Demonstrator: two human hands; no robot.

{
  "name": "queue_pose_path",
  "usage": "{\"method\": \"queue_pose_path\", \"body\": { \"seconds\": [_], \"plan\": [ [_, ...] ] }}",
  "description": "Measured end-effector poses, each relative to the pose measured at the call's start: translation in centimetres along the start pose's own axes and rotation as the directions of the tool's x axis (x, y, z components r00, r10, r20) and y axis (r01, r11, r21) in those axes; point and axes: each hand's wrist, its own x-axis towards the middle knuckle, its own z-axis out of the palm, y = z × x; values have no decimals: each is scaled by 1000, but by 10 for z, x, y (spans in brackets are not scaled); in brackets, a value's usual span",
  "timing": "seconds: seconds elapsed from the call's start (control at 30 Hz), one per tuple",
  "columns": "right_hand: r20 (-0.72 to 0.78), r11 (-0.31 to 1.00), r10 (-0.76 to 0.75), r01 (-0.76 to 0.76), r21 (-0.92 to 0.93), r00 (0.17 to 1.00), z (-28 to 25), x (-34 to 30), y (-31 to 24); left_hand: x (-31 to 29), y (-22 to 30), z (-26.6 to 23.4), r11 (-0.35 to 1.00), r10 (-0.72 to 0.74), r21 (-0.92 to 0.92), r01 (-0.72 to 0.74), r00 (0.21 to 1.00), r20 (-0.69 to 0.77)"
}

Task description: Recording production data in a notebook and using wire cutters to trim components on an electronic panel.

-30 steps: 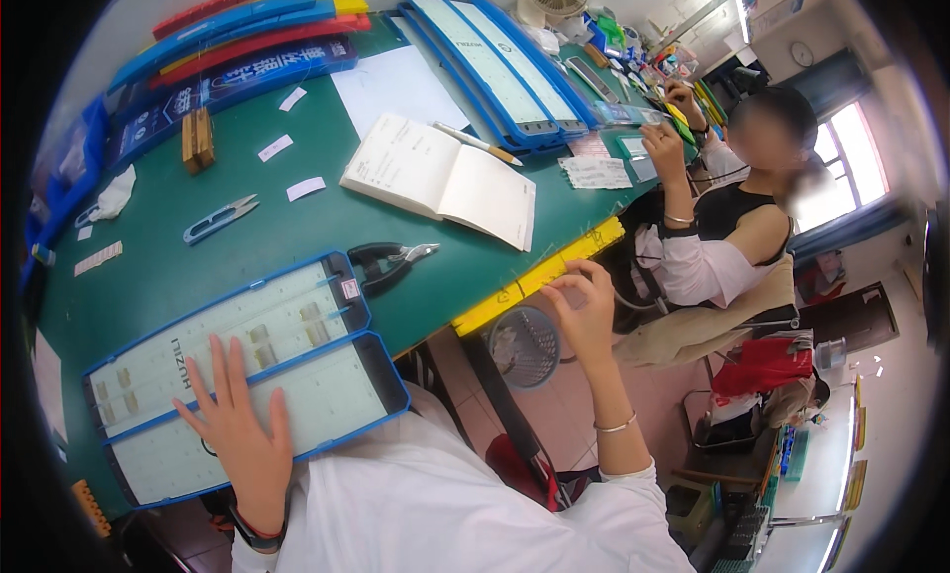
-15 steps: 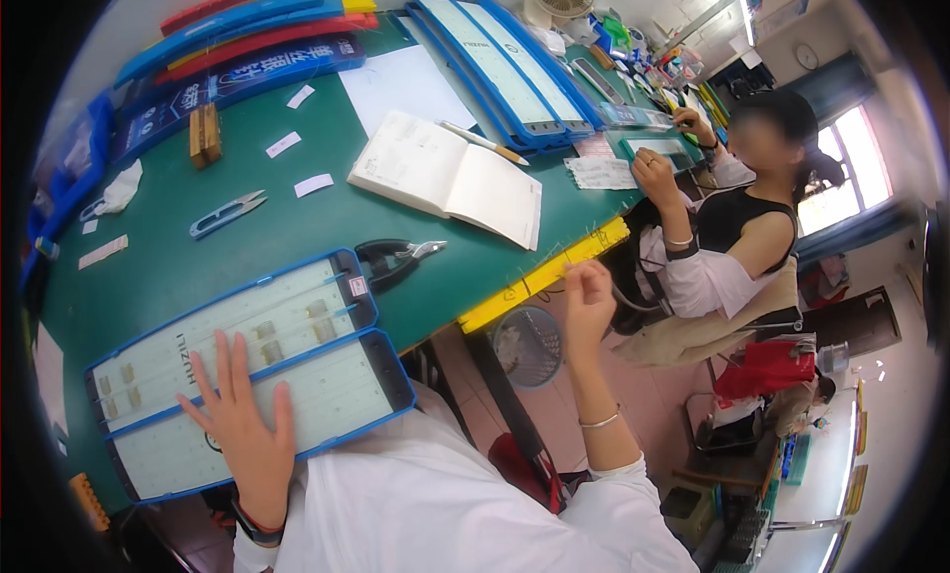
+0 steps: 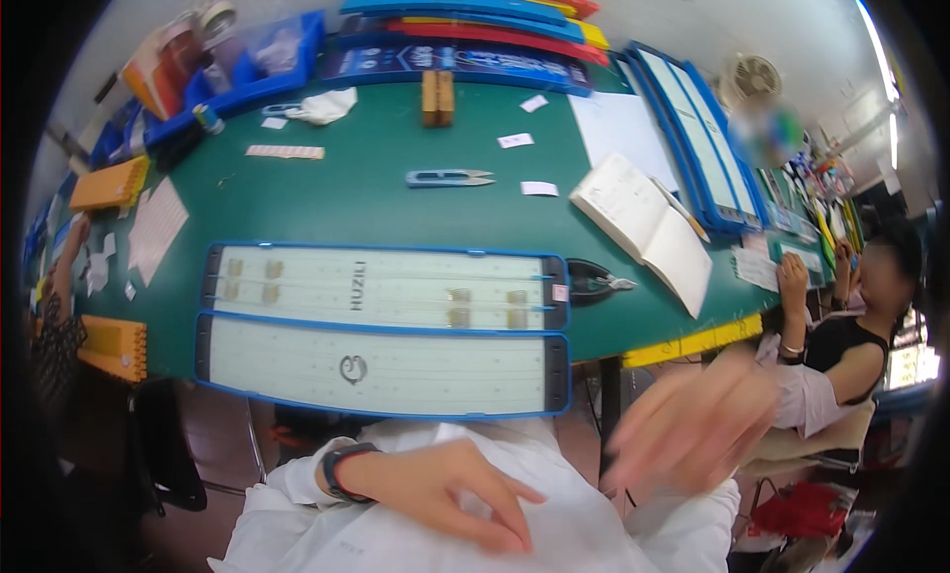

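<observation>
A long blue-rimmed case [image 3: 297, 380] lies unfolded at the table's near edge, its two pale panels side by side. Several small yellowish coils of thin line [image 3: 459, 308] sit on its far panel. Over my lap, just in front of the case, my left hand [image 3: 445, 489] hangs with thumb and fingers apart, holding nothing visible. My right hand [image 3: 693, 415] is raised to the right of the case and smeared by motion, so its fingers cannot be made out. Black-handled pliers [image 3: 592, 281] rest against the case's right end. Beyond the case are blue thread snips [image 3: 447, 178].
An open notebook [image 3: 643, 222] with a pen lies to the right, near stacked blue cases [image 3: 698, 138]. A wooden block [image 3: 437, 98] stands at the back. A yellow strip [image 3: 693, 341] edges the table. A co-worker [image 3: 851, 306] sits at right; another person's arm [image 3: 67, 261] shows at left.
My view has swung round to face the table. My left hand has come off the case and down over my lap. My right hand has moved nearer and is blurred.
</observation>
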Motion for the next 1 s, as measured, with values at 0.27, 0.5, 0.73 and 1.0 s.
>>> {"method": "queue_pose_path", "body": {
  "seconds": [0.27, 0.5, 0.73, 1.0],
  "plan": [
    [-526, 929, -105, -106, -355, 844, -59, 72, 34, -89, 31, -9, 967, 253, 254, -5, 70, -965],
    [-590, 474, 488, -763, -441, 644, -110, 74, 89, -111, 29, -15, 930, 320, 258, 260, -233, -918],
    [202, 361, 399, 49, -931, 894, 18, 95, 113, -88, 26, -16, 939, -62, 7, 344, 188, -980],
    [209, 502, 610, -169, -848, 765, 43, 110, 124, -111, 41, -27, 976, -61, -26, 217, 153, -986]
  ]
}}
